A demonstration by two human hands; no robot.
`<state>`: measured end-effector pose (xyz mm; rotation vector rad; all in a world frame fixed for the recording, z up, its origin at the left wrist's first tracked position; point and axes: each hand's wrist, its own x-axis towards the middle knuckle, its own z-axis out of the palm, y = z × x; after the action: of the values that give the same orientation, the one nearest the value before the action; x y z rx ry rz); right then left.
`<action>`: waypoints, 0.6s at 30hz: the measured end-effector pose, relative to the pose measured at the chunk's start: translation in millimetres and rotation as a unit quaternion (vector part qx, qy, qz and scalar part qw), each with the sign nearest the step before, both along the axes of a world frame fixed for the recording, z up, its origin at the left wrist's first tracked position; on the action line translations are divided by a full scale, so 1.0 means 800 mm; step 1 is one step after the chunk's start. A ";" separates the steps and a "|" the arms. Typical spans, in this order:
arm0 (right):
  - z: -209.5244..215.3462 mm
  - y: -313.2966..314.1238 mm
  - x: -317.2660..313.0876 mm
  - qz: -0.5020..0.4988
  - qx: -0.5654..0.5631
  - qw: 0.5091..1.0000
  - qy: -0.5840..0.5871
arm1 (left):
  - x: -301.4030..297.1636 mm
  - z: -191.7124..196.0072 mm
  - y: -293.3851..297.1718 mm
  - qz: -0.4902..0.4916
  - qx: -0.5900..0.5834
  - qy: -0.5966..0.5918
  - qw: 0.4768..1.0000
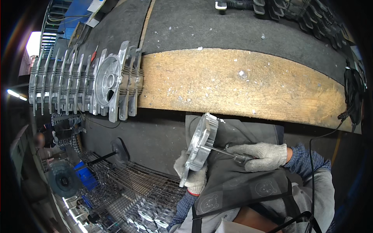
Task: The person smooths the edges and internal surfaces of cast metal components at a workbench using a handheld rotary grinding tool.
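Observation:
A silvery finned metal casting (197, 149) is held up on edge and tilted in front of my apron, just short of the wooden board. My left hand (195, 181), in a pale knitted glove, is closed around its lower end. In my right hand (266, 156), gloved the same way, is a screwdriver (223, 150) with a thin shaft and a clear-looking handle. The shaft points left, and its tip reaches the ribbed side of the casting. Whether the tip presses on the metal or sits between ribs cannot be made out.
Similar castings (110, 79) stand in a row at the board's left end. Light chips lie on the wooden board (217, 81) and dark mat (186, 31). Dark finned parts (307, 13) sit far right. A black cable (312, 163) hangs right; a wire basket (143, 176) with castings stands lower left.

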<state>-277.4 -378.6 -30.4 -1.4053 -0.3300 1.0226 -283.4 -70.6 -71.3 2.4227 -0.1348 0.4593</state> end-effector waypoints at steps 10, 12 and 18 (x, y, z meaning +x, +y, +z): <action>-0.015 0.017 0.013 -0.018 0.066 0.993 0.092 | -0.003 -0.004 0.004 -0.004 -0.087 0.079 0.993; -0.014 0.023 0.010 -0.022 0.090 0.989 0.118 | -0.001 -0.002 0.004 -0.013 -0.049 0.074 0.996; 0.002 0.022 0.005 -0.029 -0.012 0.999 -0.018 | -0.003 -0.001 0.020 -0.033 -0.043 0.124 0.991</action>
<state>-273.1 -360.8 -28.7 -1.4478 -0.3029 0.9578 -286.2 -54.7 -71.7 2.3592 -0.0842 0.1295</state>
